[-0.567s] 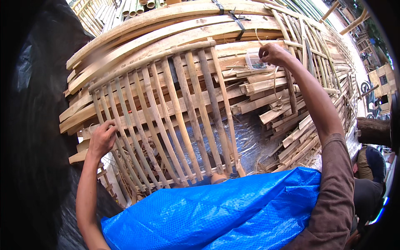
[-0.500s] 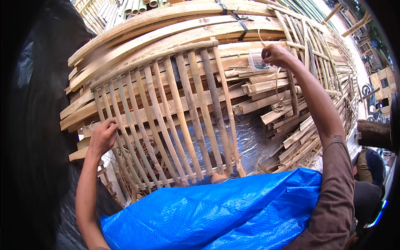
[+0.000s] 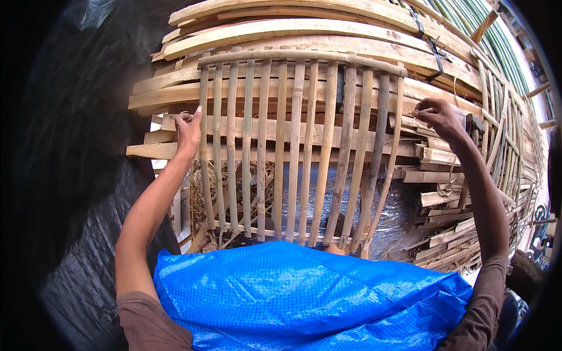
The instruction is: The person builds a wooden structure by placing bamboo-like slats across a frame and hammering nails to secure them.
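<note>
A bamboo slat panel [image 3: 324,152] stands tilted in front of me, its upright slats joined by a round rail along the top. Beside its left outer slat is my left hand [image 3: 188,136], fingers curled and thumb against or just next to the slat; what the fingers hold, if anything, is unclear. Past the panel's right end, my right hand [image 3: 440,119] is raised in a pinch. Something tiny and pale shows at its fingertips, too small to name. Partly hidden behind that hand is a small clear plastic container [image 3: 461,117]. Blue tarp [image 3: 304,292] covers my lap.
Long sawn timbers [image 3: 328,28] lie stacked behind the panel. Split bamboo pieces [image 3: 442,157] are piled at the right, near another slatted panel [image 3: 497,111]. Black plastic sheeting [image 3: 88,193] hangs along the left. Green bamboo poles [image 3: 468,26] lie at the far right.
The view has turned left, so the panel now appears more upright and further right. My right hand has come away from over the clear container, still pinched. My left hand stays at the outer slat.
</note>
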A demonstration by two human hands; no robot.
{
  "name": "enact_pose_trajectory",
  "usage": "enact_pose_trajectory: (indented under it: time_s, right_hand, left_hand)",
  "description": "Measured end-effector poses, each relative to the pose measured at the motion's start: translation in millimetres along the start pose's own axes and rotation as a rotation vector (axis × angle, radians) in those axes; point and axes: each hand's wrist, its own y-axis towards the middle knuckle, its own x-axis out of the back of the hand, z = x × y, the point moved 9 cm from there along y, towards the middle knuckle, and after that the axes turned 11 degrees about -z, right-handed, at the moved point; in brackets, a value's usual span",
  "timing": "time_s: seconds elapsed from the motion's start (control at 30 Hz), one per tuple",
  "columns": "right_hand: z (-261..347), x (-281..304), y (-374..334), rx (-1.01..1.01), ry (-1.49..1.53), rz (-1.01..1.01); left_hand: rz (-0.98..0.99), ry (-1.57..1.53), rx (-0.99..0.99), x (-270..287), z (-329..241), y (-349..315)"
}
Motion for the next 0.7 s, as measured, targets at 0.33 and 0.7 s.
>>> enact_pose_trajectory:
  time_s: [0.33, 0.7]
  right_hand:
    - [-44.6, -86.6, -62.2, -0.346, 0.353, 0.12]
    - [-41.7, -94.4, -73.3, -0.358, 0.538, 0.145]
  left_hand:
    - [0.194, -0.16, 0.212, 1.6, -3.3, -32.6]
    - [0.372, -0.268, 0.157, -7.0, -18.2, -38.2]
